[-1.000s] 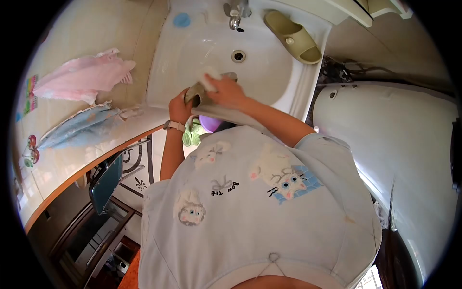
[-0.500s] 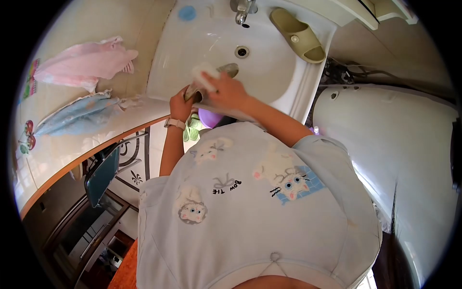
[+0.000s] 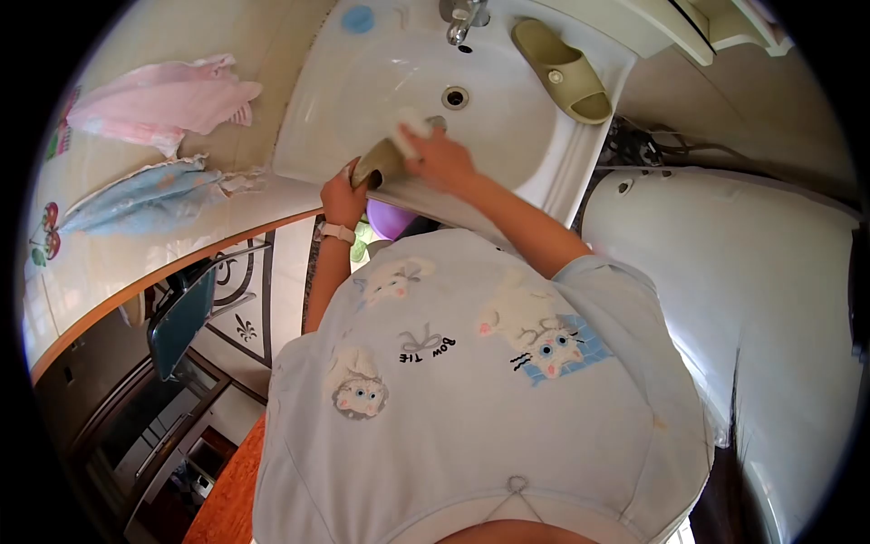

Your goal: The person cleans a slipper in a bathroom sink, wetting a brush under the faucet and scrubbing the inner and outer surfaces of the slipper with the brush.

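Note:
My left hand [image 3: 343,197] grips one end of an olive-green slipper [image 3: 384,161] over the near rim of the white sink [image 3: 362,100]. The slipper is tilted, and part of it is hidden behind my right hand [image 3: 440,161]. Closed in that right hand is a white scrubbing brush [image 3: 413,121], smeared by motion, against or just above the slipper; I cannot tell which. A matching olive slipper [image 3: 555,71] lies on the sink's right rim, apart from both hands.
A chrome faucet [image 3: 463,20] stands at the back of the sink, above the drain [image 3: 455,98]. Pink cloth [image 3: 172,102] and blue cloth [image 3: 145,201] hang on the left wall. To the right is a white washing machine [image 3: 716,263]. A purple basin [image 3: 390,220] sits below.
The held slipper has turned, showing more of its broad upper surface. My right hand and the brush have shifted slightly to the right and away from me. The other slipper rests in place.

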Demonstrator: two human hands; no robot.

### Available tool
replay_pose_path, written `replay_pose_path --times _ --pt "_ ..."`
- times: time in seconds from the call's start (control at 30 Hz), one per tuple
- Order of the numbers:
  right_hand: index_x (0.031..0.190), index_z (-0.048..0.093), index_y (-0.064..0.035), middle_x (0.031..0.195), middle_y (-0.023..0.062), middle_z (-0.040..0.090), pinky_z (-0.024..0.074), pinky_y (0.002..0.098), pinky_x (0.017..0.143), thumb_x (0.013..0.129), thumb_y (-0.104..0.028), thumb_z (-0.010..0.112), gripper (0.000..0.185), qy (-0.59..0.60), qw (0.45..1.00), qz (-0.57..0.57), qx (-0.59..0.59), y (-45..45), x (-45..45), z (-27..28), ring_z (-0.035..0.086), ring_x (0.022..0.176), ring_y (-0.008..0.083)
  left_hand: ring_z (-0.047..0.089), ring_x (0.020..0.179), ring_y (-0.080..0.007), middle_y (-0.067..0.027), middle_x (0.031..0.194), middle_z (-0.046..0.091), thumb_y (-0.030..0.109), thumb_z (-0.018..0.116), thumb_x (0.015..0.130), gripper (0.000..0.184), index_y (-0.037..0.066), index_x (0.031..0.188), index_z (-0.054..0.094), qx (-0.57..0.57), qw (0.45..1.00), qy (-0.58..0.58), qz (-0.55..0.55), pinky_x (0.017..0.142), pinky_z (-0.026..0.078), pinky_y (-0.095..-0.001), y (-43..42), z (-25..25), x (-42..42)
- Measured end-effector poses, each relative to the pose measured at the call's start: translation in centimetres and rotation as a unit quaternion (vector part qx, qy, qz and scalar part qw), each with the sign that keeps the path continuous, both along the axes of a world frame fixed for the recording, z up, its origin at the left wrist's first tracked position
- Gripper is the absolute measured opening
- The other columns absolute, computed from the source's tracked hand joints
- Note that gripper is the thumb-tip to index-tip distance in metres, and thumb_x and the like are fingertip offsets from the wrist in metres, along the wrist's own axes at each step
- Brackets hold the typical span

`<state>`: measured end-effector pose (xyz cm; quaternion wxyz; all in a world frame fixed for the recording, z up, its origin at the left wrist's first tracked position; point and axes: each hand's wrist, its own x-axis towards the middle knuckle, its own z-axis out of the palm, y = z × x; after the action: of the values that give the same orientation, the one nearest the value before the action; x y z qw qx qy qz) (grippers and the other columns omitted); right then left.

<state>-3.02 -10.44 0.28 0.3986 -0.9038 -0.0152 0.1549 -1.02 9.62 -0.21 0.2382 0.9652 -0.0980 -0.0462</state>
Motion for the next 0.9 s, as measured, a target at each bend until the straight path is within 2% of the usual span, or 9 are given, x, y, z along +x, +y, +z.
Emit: replay_pose_path --times 0.1,0.17,0.23,0.33,0.5,0.63,0.7,0.73,0.9 --pt "0.138 0.031 -0.0279 0.113 0.0267 0.046 0.0461 0.0434 0.081 0.080 -0.036 0.050 0.061 -0.103 0.988 0.101 0.050 1.8 -1.6 1.2 0.055 0.095 0.0386 0.060 0.084 -0.0372 -0.0198 0.089 0.063 0.017 0.065 0.075 0.037 0.007 0.110 0.060 0.043 0.993 0.112 0.005 0.073 0.049 -0.0389 1.0 -0.3 1.0" --pt "0.138 0.030 -0.0254 0.116 0.0282 0.045 0.0460 0.0436 0.081 0.079 -0.042 0.051 0.065 -0.031 0.998 0.007 0.050 1.0 -0.7 0.0 0.057 0.092 0.0379 0.059 0.084 -0.0378 -0.0199 0.090 0.063 0.014 0.064 0.073 0.036 0.004 0.108 0.060 -0.038 0.999 0.020 0.013 0.072 0.049 -0.0394 1.2 0.0 0.1" --pt "0.138 0.030 -0.0252 0.119 0.0280 0.044 0.0462 0.0428 0.082 0.078 -0.040 0.050 0.065 -0.078 0.996 0.003 0.051 0.4 0.2 -2.1 0.057 0.094 0.0383 0.060 0.083 -0.0371 -0.0198 0.090 0.063 0.014 0.064 0.073 0.036 0.006 0.108 0.060 -0.033 0.999 0.020 0.017 0.072 0.048 -0.0399 0.7 0.6 0.3" --pt "0.138 0.029 -0.0253 0.121 0.0288 0.042 0.0463 0.0425 0.082 0.077 -0.039 0.050 0.067 0.046 0.992 -0.106 0.050 -1.1 0.6 -2.0 0.057 0.096 0.0387 0.060 0.084 -0.0358 -0.0179 0.091 0.063 0.017 0.064 0.075 0.035 0.008 0.109 0.060 0.045 0.999 -0.003 -0.020 0.074 0.048 -0.0408 0.1 0.8 0.5" --pt "0.138 0.030 -0.0254 0.114 0.0277 0.044 0.0474 0.0441 0.078 0.079 -0.038 0.050 0.063 -0.067 0.994 0.056 0.063 0.9 -1.9 0.4 0.057 0.090 0.0396 0.060 0.084 -0.0363 -0.0184 0.090 0.063 0.018 0.063 0.075 0.035 0.007 0.108 0.060 0.020 0.999 0.033 -0.010 0.074 0.048 -0.0404 0.6 0.6 1.3" --pt "0.139 0.028 -0.0231 0.106 0.0249 0.050 0.0459 0.0429 0.079 0.081 -0.037 0.050 0.064 0.068 0.994 -0.085 -0.023 -2.0 1.1 -2.1 0.057 0.089 0.0358 0.060 0.083 -0.0365 -0.0185 0.089 0.063 0.018 0.064 0.074 0.036 0.007 0.108 0.060 0.023 1.000 -0.003 -0.010 0.074 0.048 -0.0408 0.1 0.7 1.0" --pt "0.139 0.028 -0.0224 0.110 0.0255 0.047 0.0460 0.0415 0.079 0.080 -0.036 0.051 0.065 0.072 0.995 -0.063 0.028 -2.3 1.4 -4.8 0.058 0.086 0.0343 0.060 0.082 -0.0362 -0.0182 0.088 0.063 0.018 0.065 0.073 0.036 0.007 0.108 0.060 0.065 0.998 0.015 -0.018 0.072 0.048 -0.0417 -0.7 1.3 1.2" --pt "0.139 0.027 -0.0241 0.115 0.0269 0.044 0.0487 0.0433 0.074 0.081 -0.041 0.050 0.065 -0.020 0.998 -0.056 0.012 -1.0 0.5 -4.0 0.058 0.089 0.0389 0.060 0.082 -0.0362 -0.0182 0.088 0.063 0.018 0.065 0.073 0.036 0.007 0.108 0.060 0.063 0.998 0.013 -0.018 0.072 0.048 -0.0417 -0.8 1.1 1.6" --pt "0.139 0.027 -0.0247 0.119 0.0287 0.042 0.0472 0.0430 0.078 0.080 -0.041 0.050 0.065 -0.047 0.993 0.071 0.083 0.8 -0.6 0.7 0.056 0.093 0.0393 0.060 0.081 -0.0358 -0.0179 0.086 0.064 0.017 0.065 0.072 0.037 0.009 0.107 0.060 0.123 0.991 0.042 -0.033 0.071 0.049 -0.0421 -0.2 0.7 1.9"
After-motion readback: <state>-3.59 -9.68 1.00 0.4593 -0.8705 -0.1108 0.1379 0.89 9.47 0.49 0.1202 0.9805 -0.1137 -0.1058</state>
